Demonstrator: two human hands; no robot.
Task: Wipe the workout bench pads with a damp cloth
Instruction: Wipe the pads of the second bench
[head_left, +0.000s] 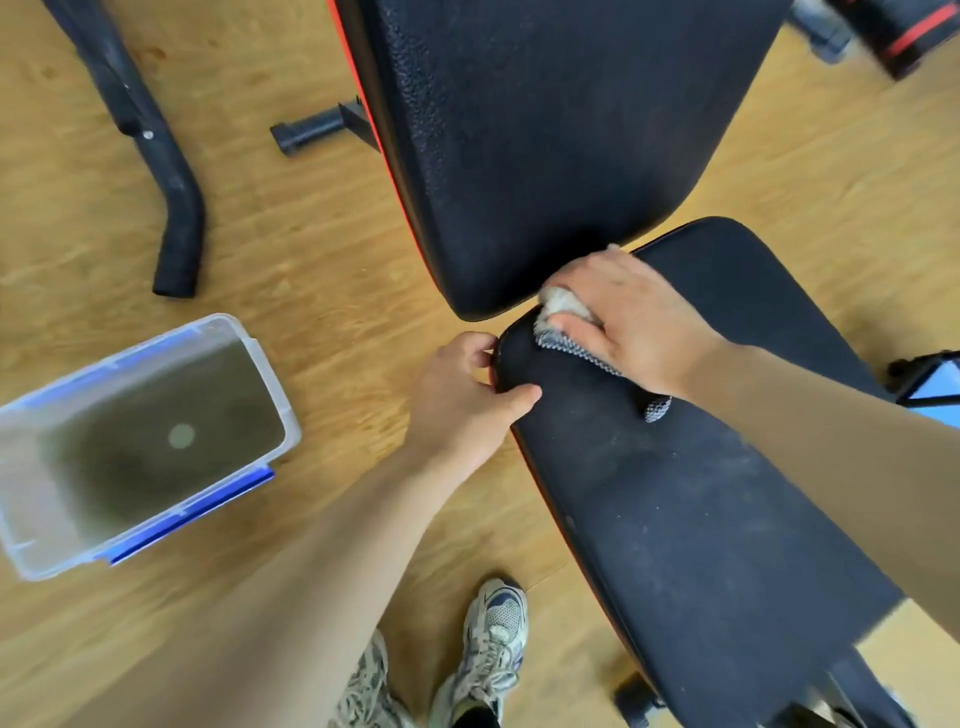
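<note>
A black seat pad (691, 499) of the workout bench runs from the centre to the lower right. The larger black back pad (545, 135) with a red edge lies above it. My right hand (628, 317) presses a grey checked cloth (569, 325) onto the seat pad's upper corner, fingers curled over the bunched cloth. A tail of the cloth (655, 409) shows under my wrist. My left hand (467, 400) grips the seat pad's left edge, thumb on top and fingers curled round the rim.
A clear plastic tub (260, 364) with blue clips holds murky water on the wooden floor at the left. A black curved frame tube (176, 218) lies at the upper left. A bench foot bar (306, 132) sticks out near the back pad. My shoes (493, 644) stand at the bottom.
</note>
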